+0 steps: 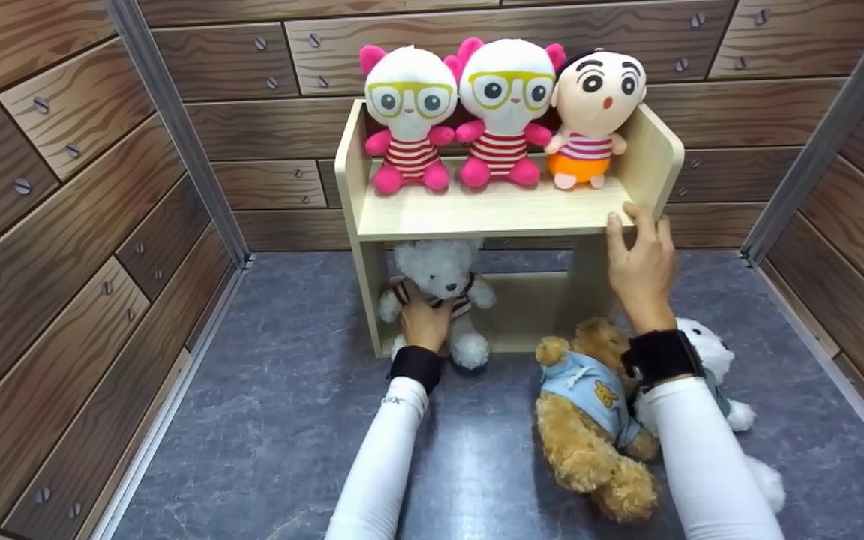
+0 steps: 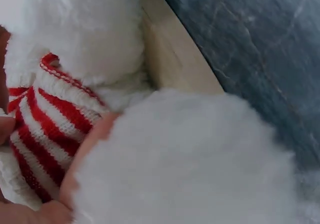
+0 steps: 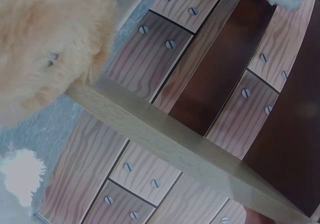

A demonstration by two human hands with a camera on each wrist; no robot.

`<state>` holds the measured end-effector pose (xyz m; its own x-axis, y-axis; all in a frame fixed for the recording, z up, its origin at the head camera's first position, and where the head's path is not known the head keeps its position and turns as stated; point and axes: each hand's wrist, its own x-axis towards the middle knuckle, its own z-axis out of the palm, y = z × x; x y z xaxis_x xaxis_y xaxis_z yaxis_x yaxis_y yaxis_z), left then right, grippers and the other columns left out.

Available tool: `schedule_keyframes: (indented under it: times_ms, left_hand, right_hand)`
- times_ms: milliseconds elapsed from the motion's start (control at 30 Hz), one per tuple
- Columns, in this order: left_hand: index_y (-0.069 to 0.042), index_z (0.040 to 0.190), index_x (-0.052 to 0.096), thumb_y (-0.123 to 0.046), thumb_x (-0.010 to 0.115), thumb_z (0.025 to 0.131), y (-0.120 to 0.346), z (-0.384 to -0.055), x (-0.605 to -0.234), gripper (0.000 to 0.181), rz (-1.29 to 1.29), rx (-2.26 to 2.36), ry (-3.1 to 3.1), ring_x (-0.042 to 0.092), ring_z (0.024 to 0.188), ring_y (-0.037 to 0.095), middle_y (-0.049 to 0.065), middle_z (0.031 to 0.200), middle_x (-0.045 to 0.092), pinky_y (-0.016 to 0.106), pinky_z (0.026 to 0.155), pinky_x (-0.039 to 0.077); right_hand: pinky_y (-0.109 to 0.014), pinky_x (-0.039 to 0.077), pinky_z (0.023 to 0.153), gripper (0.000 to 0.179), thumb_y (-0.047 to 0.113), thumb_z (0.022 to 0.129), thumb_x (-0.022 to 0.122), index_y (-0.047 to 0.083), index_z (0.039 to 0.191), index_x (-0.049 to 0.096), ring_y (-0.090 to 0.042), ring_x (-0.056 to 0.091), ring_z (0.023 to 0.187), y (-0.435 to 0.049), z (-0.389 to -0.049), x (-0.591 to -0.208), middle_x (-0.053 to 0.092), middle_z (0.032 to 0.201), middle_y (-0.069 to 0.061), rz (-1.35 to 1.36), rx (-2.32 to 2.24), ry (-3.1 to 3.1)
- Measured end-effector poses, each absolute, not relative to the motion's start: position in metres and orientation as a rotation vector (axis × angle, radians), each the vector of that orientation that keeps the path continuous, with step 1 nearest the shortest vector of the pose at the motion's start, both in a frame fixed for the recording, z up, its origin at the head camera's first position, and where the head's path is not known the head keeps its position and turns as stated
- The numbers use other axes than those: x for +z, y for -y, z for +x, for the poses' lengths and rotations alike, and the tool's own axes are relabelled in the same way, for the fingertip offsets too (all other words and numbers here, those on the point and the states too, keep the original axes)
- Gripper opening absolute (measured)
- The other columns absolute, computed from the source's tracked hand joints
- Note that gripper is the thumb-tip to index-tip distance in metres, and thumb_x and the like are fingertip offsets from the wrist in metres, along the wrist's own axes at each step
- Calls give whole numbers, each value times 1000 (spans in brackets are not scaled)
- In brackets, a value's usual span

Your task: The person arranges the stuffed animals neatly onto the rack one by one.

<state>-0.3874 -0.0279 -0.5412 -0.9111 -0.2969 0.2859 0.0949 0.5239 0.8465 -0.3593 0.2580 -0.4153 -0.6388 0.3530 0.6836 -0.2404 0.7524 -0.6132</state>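
Note:
A white teddy bear [image 1: 443,274] in a red-and-white striped top sits in the lower left compartment of a small wooden shelf [image 1: 492,214]. My left hand [image 1: 426,324] grips the bear by its striped middle; in the left wrist view its white fur [image 2: 185,159] covers part of the fingers [image 2: 82,159]. My right hand [image 1: 643,262] holds the shelf's right front edge, where the upper board meets the side panel [image 3: 165,144]. On the upper board sit two pink-and-white dolls with yellow glasses [image 1: 411,112] [image 1: 507,112] and a doll in orange shorts [image 1: 597,120].
A brown teddy bear [image 1: 582,420] in a blue hoodie lies on the grey floor [image 1: 274,420], in front of the shelf's right side. Another white plush toy [image 1: 709,352] lies beside it, partly behind my right forearm. Wood-patterned walls [image 1: 72,247] enclose the floor.

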Motion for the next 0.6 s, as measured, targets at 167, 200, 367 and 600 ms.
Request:
schedule_keyframes:
  times_ms: [167, 200, 367, 600]
  left_hand:
    - [2, 155, 21, -33, 67, 93, 31, -393, -547, 85, 40, -1355, 2344, 66, 99, 48, 37, 109, 65, 54, 87, 52]
    - [2, 155, 21, -33, 66, 94, 32, -394, -548, 84, 16, -1353, 2345, 66, 98, 48, 37, 108, 65, 54, 86, 52]
    - [0, 158, 14, -27, 69, 93, 35, -398, -550, 90, -108, -1371, 2371, 52, 123, 53, 41, 141, 44, 57, 100, 46]
    - [1, 158, 3, -20, 78, 85, 39, -404, -561, 106, -275, -1411, 2355, 31, 140, 54, 43, 152, 21, 56, 112, 35]
  right_hand:
    - [-61, 44, 79, 45, 44, 99, 55, 9, 126, 64, -50, 57, 98, -257, -358, -415, 56, 112, -27, -80, 886, 2084]
    - [-61, 44, 79, 45, 44, 99, 55, 10, 126, 64, -50, 58, 98, -257, -358, -415, 56, 112, -27, -81, 884, 2084]
    - [-61, 44, 79, 45, 45, 99, 55, 11, 127, 63, -50, 58, 99, -258, -358, -415, 57, 114, -27, -81, 876, 2090]
    - [-62, 44, 78, 44, 45, 99, 55, 12, 127, 63, -52, 58, 98, -259, -358, -416, 57, 115, -27, -89, 867, 2089]
